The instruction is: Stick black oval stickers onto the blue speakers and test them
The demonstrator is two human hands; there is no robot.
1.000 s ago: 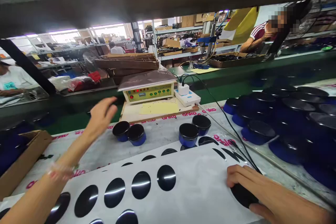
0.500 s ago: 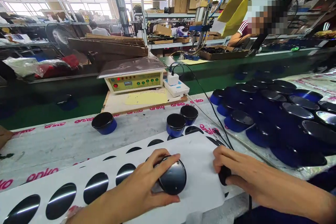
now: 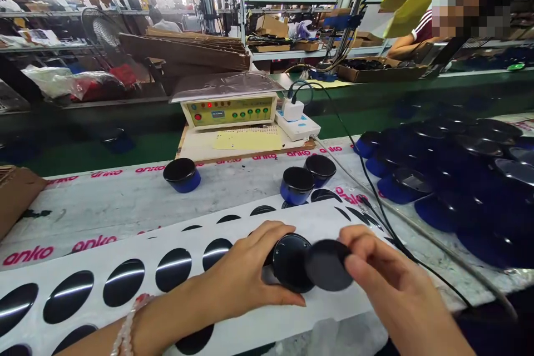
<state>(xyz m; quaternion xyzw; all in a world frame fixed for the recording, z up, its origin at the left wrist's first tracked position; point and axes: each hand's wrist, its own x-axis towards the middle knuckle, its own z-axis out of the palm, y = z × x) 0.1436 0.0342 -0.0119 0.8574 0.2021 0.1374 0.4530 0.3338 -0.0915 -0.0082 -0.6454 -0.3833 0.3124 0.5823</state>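
Your left grip (image 3: 246, 270) curls around a round black piece (image 3: 287, 264), its face tilted toward you over the white sheet (image 3: 319, 219). Your right grip (image 3: 387, 278) pinches a thin black disc (image 3: 329, 267) by its edge; the disc overlaps that face in view, and you cannot tell whether they touch. Black ovals cover much of the sheet. Beyond it on the table (image 3: 112, 206), one black-topped blue cup (image 3: 182, 175) stands alone, with two more (image 3: 297, 185) close together to its right. Farther right, many similar cups (image 3: 417, 183) crowd together.
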